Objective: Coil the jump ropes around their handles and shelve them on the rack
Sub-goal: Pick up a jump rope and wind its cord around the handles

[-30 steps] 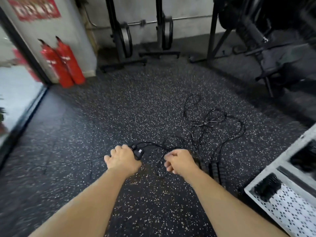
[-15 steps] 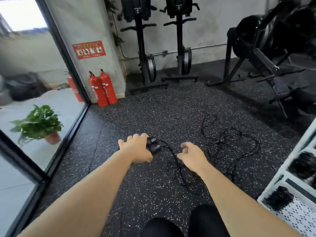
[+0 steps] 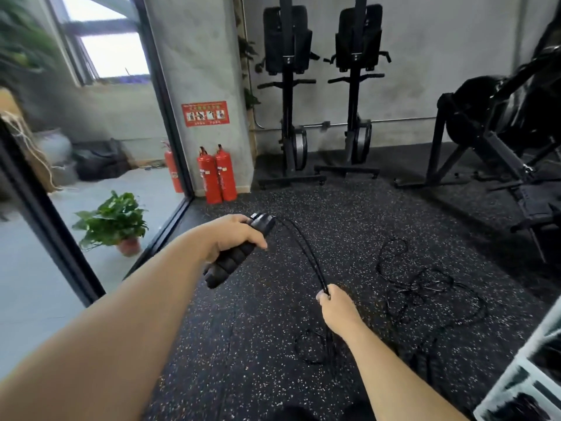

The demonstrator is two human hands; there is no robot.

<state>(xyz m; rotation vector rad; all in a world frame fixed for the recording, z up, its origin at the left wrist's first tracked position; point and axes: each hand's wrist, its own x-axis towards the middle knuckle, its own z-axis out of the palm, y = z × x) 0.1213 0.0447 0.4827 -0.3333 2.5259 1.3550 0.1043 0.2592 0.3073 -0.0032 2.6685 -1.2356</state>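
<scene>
Handles (image 3: 230, 262) of one black jump rope sit bunched together in the left hand (image 3: 233, 235), well to the left of the rack (image 3: 513, 378) and raised above the floor (image 3: 212, 344). Left fingers are clenched around the grips, caps pointing up and away from the rack. Two strands of cord (image 3: 303, 250) leave the caps, arc over and run down toward the rack side into the right hand (image 3: 337, 308). Right thumb and fingers pinch both strands together; the hand is held off the floor. Below it, more cord lies looped on the floor, blurred. Other ropes (image 3: 425, 287) lie in a loose tangle on the floor between the right hand and the rack. The rack, white with dark items in its compartments, shows only at its near corner. Extinguishers (image 3: 217, 174) stand far from the rack, against a pillar.
</scene>
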